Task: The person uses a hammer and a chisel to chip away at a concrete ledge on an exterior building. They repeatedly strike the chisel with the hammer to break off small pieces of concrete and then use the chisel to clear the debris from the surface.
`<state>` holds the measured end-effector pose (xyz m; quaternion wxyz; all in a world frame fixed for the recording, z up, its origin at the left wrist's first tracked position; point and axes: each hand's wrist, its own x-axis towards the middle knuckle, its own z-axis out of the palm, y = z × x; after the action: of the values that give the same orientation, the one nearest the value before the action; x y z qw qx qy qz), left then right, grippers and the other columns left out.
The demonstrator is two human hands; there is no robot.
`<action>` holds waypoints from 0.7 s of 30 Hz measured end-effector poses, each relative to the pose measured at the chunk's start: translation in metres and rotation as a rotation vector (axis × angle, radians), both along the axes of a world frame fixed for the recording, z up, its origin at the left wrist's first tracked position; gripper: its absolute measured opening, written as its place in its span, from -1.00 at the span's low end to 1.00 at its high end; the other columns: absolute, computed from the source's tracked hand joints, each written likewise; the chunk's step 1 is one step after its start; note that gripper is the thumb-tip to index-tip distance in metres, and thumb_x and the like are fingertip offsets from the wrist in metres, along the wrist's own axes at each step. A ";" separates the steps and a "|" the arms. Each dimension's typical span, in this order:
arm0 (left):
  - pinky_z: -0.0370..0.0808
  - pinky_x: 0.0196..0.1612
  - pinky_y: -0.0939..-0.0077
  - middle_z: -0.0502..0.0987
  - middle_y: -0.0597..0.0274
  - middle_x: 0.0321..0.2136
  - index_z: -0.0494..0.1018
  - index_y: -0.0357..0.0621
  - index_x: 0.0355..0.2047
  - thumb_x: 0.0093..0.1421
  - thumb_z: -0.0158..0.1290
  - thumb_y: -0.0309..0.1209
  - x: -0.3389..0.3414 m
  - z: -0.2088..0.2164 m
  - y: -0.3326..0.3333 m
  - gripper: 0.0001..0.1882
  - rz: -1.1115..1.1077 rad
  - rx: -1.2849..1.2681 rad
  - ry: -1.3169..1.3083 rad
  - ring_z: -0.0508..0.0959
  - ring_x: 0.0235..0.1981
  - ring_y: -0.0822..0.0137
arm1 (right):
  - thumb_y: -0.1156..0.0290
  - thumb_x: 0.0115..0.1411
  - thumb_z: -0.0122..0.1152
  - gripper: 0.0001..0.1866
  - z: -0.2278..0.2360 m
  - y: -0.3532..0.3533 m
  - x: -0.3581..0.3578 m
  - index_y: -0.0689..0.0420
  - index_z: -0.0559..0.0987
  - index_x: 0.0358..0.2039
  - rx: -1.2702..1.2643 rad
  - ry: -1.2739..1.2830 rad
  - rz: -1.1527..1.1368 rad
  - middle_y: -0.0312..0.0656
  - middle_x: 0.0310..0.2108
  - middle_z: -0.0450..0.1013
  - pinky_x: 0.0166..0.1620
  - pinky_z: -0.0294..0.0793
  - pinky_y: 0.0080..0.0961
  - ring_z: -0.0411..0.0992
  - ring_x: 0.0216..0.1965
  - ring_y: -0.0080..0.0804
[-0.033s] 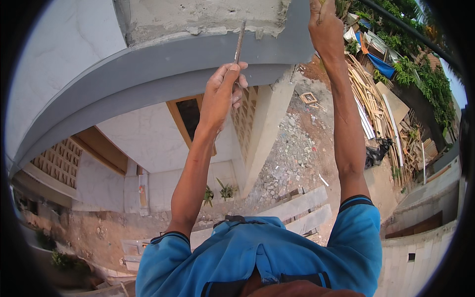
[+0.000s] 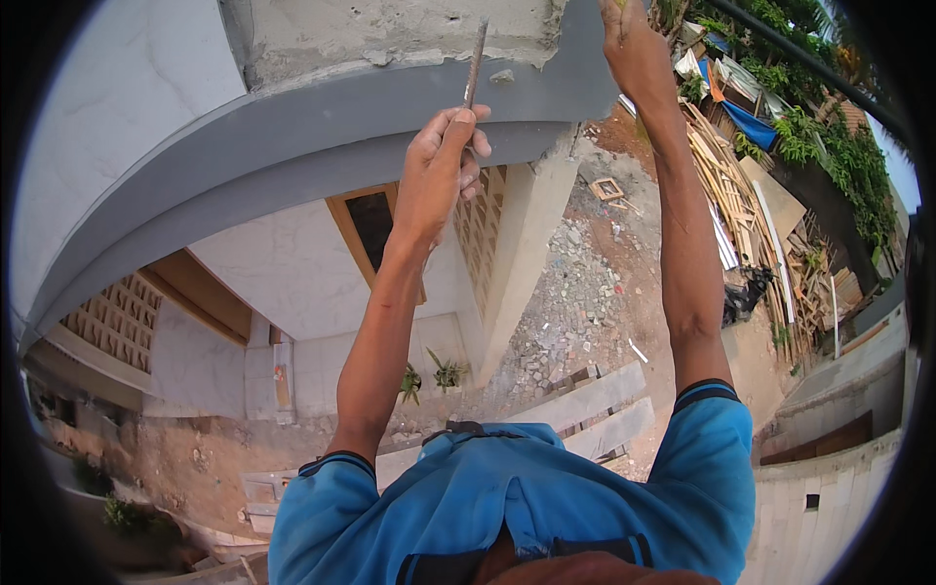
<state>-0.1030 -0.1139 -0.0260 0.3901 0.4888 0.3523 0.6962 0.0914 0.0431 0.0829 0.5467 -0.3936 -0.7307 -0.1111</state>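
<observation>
In the head view, your left hand (image 2: 441, 161) grasps a slim metal rod (image 2: 475, 68), probably a chisel, pinched between thumb and forefinger while the other fingers curl loosely. The rod points up and away from you, crossing the grey band (image 2: 322, 122), its tip over the rough mortar patch (image 2: 390, 34); whether the tip touches the mortar you can't tell from here.

Compared with the moment just before, your left hand and the rod have moved slightly farther up, so the tip now lies deeper over the patch. A mortar chip (image 2: 502, 76) that hung at the ragged lower edge now shows apart from it, in front of the grey band and just right of the rod; whether it is falling or resting is unclear. I'd judge that the mortar is breaking away where you work, with plenty left above.

Your right hand (image 2: 632, 49) has also risen a little. Something yellowish shows at its fingers, but the upper border cuts it off; I can't tell what it is or whether your fingers close around it.
</observation>
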 end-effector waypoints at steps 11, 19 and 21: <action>0.51 -0.27 0.07 0.56 -0.07 -0.52 0.50 -0.28 -0.37 0.42 -0.12 -0.21 -0.010 0.129 0.119 -0.61 0.816 0.744 0.643 0.59 -0.39 -0.03 | -0.06 0.45 0.01 -0.58 -0.074 -0.107 0.053 0.07 0.40 -0.27 -0.600 0.652 0.586 -0.50 -0.67 0.08 -0.74 -0.02 -0.73 0.00 -0.78 -0.80; 0.51 -0.19 0.01 0.59 -0.29 -0.40 0.46 -0.32 0.13 0.43 -0.10 -0.27 0.034 0.002 0.097 -0.58 0.610 0.188 0.896 0.60 -0.35 -0.28 | -0.11 0.44 -0.01 -0.54 -0.128 -0.147 0.112 0.08 0.39 -0.26 -0.669 0.800 0.390 -0.49 -0.67 0.05 -0.76 -0.04 -0.74 -0.01 -0.78 -0.79; 0.52 -0.16 0.11 0.60 -0.23 -0.42 0.45 -0.32 0.14 0.43 -0.09 -0.25 0.039 -0.043 0.069 -0.57 0.505 0.095 0.948 0.62 -0.37 -0.15 | -0.10 0.45 -0.03 -0.55 -0.134 -0.150 0.117 0.08 0.38 -0.26 -0.658 0.817 0.365 -0.48 -0.67 0.05 -0.75 -0.05 -0.73 0.00 -0.78 -0.78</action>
<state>-0.0644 -0.0452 -0.0685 -0.0140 0.6667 0.5644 0.4865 0.2087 -0.1073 -0.0512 0.6442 -0.4215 -0.5119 0.3812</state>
